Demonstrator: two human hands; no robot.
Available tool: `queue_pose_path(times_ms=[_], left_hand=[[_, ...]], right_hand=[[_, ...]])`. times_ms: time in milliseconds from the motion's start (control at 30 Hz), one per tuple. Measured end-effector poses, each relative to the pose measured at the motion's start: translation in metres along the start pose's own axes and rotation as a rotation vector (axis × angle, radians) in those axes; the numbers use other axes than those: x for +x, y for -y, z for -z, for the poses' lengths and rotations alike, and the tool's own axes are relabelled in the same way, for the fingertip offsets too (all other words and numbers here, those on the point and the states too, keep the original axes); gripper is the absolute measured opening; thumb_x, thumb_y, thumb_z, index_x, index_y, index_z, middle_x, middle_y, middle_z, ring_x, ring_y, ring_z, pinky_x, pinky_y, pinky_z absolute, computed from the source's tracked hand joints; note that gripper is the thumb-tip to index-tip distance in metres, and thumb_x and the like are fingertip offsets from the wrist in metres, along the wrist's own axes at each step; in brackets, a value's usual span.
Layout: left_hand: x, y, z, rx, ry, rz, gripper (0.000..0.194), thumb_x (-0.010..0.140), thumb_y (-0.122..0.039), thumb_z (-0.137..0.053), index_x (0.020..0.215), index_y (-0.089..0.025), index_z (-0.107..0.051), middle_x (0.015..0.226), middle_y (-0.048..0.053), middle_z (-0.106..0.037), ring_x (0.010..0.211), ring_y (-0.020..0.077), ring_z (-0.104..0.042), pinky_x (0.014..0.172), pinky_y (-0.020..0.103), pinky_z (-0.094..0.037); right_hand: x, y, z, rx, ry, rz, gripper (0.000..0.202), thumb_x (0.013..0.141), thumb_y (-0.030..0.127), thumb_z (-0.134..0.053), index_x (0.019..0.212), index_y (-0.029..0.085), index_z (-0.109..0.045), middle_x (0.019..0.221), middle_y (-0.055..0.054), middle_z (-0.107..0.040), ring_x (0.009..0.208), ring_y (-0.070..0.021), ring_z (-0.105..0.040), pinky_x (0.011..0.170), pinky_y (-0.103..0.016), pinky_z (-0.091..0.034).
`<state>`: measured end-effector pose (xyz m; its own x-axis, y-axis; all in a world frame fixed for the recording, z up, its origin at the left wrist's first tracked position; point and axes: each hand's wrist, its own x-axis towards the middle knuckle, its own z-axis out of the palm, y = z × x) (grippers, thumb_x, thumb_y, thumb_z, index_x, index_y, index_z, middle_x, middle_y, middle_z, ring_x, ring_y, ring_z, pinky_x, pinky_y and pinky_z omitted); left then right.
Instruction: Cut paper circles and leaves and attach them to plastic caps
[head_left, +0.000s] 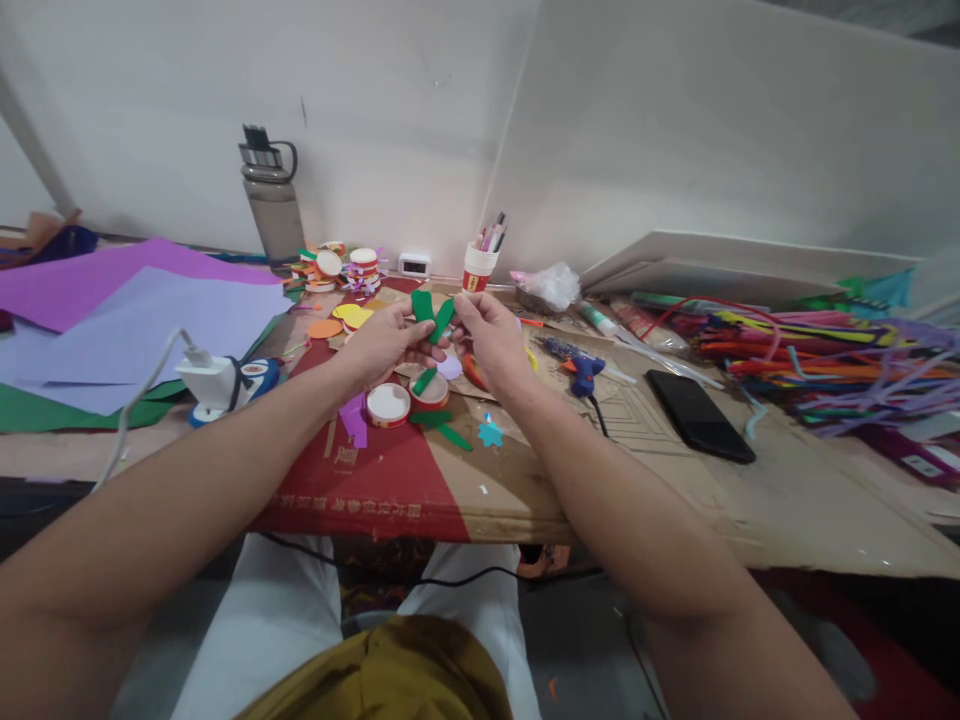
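Note:
Green cut pieces are held up over the cardboard, between my two hands. My left hand pinches them from the left, thumb on top. The fingertips of my right hand close on the upper right end of the green. Below my hands sit two short round cups with red rims, one white inside, the other with a green piece across it. More green strips lie in front, beside a blue flower shape and a purple piece.
A blue glue gun and a black phone lie to the right, before a pile of pipe cleaners. Purple sheets, a power plug and a bottle are on the left. A pen cup stands behind.

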<state>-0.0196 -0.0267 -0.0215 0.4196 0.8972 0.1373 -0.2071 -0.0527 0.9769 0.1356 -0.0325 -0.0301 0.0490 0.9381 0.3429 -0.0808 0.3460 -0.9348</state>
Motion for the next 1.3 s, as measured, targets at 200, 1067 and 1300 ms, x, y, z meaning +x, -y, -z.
queue_pose_path(times_ms=[200, 1067, 1300], left_hand=[[0.002, 0.003, 0.004, 0.006, -0.008, -0.013, 0.017, 0.083, -0.012, -0.069, 0.097, -0.014, -0.060, 0.075, 0.003, -0.069, 0.056, 0.0111, -0.067, 0.053, 0.021, -0.055], [0.003, -0.006, 0.001, -0.181, -0.070, 0.065, 0.007, 0.086, -0.008, -0.064, 0.083, -0.012, -0.059, 0.069, 0.001, -0.066, 0.046, 0.0052, -0.057, 0.042, 0.014, -0.043], [0.002, -0.007, -0.002, -0.162, -0.097, 0.051, 0.007, 0.088, -0.006, -0.058, 0.084, -0.011, -0.058, 0.067, 0.001, -0.066, 0.046, 0.0054, -0.057, 0.043, 0.014, -0.044]], right_hand=[[0.002, 0.005, 0.003, -0.048, -0.063, 0.004, 0.022, 0.087, 0.036, -0.066, 0.073, 0.020, -0.058, 0.062, 0.005, -0.051, 0.049, -0.0066, -0.045, 0.043, -0.020, -0.037], [0.000, 0.012, 0.003, 0.162, 0.125, -0.117, 0.032, 0.086, 0.051, -0.066, 0.081, 0.021, -0.059, 0.069, 0.002, -0.060, 0.058, -0.0092, -0.052, 0.054, -0.022, -0.045], [0.004, 0.006, 0.004, 0.139, 0.029, -0.096, 0.010, 0.084, 0.029, -0.066, 0.085, 0.020, -0.063, 0.065, 0.005, -0.056, 0.053, -0.0073, -0.051, 0.048, -0.019, -0.041]])
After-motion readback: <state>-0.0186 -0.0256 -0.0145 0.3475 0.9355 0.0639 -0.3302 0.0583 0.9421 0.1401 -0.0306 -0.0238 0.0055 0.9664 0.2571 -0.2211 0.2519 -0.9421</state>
